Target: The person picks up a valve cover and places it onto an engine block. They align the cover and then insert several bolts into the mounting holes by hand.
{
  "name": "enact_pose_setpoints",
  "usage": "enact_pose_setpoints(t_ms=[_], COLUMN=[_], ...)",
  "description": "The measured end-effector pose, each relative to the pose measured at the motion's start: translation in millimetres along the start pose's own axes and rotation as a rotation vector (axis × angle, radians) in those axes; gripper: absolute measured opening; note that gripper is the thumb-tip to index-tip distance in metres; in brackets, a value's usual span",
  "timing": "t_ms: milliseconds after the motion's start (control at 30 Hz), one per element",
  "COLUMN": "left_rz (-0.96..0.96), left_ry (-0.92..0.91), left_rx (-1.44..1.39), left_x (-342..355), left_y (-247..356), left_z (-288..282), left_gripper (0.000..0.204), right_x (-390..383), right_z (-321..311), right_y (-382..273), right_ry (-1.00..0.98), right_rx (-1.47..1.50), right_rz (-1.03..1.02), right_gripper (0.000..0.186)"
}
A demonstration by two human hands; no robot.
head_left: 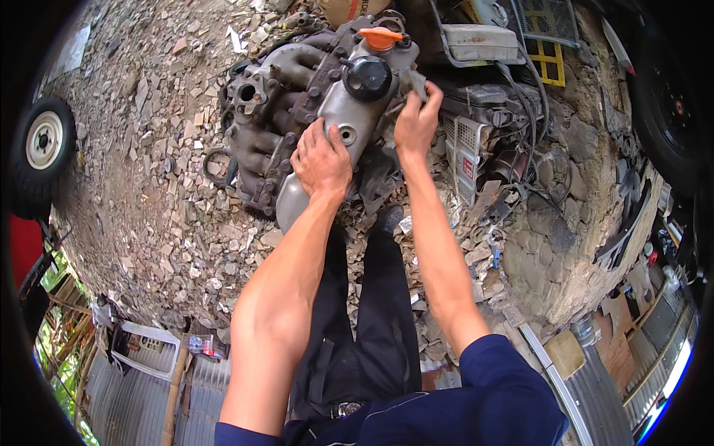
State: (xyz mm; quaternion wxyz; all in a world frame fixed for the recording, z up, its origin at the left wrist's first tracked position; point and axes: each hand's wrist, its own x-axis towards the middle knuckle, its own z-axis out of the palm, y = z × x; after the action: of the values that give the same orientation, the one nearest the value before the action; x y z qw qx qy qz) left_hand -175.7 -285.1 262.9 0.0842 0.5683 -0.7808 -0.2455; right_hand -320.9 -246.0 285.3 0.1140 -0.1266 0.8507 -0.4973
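Note:
A greasy car engine (286, 111) sits on the rubble ground in front of me, with a silver-grey valve cover (343, 111) along its top. My left hand (323, 162) lies on that cover, fingers flat beside a small round hole. Against the cover's right side, my right hand (418, 123) pinches what looks like a grey rag (413, 83). A round black cap (368, 78) stands on the cover between the two hands, toward the far end. Beyond it is an orange cap (381, 39). The rag's lower part is hidden behind my fingers.
Broken stone and tile cover the ground (171, 208). Right of the engine lie a white grille piece (462, 152), tangled cables (529, 104) and a yellow frame (550, 63). A wheel (44, 140) stands far left, and a tyre (669, 111) at right.

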Motion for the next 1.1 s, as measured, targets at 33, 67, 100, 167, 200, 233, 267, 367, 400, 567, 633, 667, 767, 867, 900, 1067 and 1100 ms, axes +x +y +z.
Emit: enact_pose_setpoints(t_ms=[33, 67, 100, 167, 200, 233, 267, 367, 400, 567, 633, 667, 767, 867, 900, 1067, 1100], left_rz=[0.002, 0.006, 0.002, -0.008, -0.013, -0.02, -0.025, -0.023, -0.03, -0.006, -0.001, -0.003, 0.002, 0.002, 0.001, -0.002, -0.001], left_ry=[0.0, -0.001, 0.002, 0.0, -0.009, -0.017, -0.023, -0.008, -0.012, 0.023, 0.026, 0.023, 0.038, 0.044, 0.047, 0.052, 0.051], left_rx=[-0.003, -0.006, -0.007, -0.008, -0.012, -0.016, -0.019, -0.042, -0.046, -0.033, -0.032, -0.031, -0.026, -0.03, -0.033, -0.017, -0.015], left_x=[0, 0, 1, 1, 1, 2, 1, 1, 1, 0, 0, -1, 0, -1, 0, -1, -1], left_y=[0, 0, -2, -1, -1, 0, 0, -1, -2, -4, -3, -2, -2, -3, -4, -4, -3], left_z=[1, 1, 2, 2, 1, 0, -1, -2, -2, 1, 1, 1, 0, 0, 0, 1, 1], left_gripper=[0.043, 0.043, 0.043, 0.044, 0.046, 0.047, 0.047, 0.046, 0.046, 0.045, 0.044, 0.044, 0.043, 0.043, 0.043, 0.042, 0.042], right_x=[15, 21, 26, 36, 44, 50, 57, 66, 66, 54, 51, 50, 47, 43, 42, 28, 27], right_z=[5, 8, 14, 23, 28, 30, 28, 29, 30, 29, 39, 43, 53, 58, 59, 61, 58], right_y=[-9, -24, -41, -64, -62, -63, -63, -64, -66, -67, -60, -57, -51, -52, -52, -46, -43], right_ry=[-0.066, -0.153, -0.246, -0.538, -0.592, -0.648, -0.699, -0.809, -0.819, -0.735, -0.644, -0.599, -0.487, -0.442, -0.437, -0.319, -0.295], right_rx=[-0.044, -0.326, -0.605, -0.933, -0.979, -1.026, -1.023, -1.074, -1.075, -1.109, -1.072, -1.052, -0.975, -0.972, -0.974, -0.978, -0.958], right_rz=[-0.057, -0.141, -0.232, -0.292, -0.354, -0.418, -0.456, -0.549, -0.6, -0.715, -0.638, -0.598, -0.524, -0.451, -0.431, -0.515, -0.577], right_gripper=[0.056, 0.068, 0.081, 0.084, 0.085, 0.085, 0.079, 0.079, 0.075, 0.059, 0.057, 0.055, 0.063, 0.065, 0.066, 0.057, 0.054])
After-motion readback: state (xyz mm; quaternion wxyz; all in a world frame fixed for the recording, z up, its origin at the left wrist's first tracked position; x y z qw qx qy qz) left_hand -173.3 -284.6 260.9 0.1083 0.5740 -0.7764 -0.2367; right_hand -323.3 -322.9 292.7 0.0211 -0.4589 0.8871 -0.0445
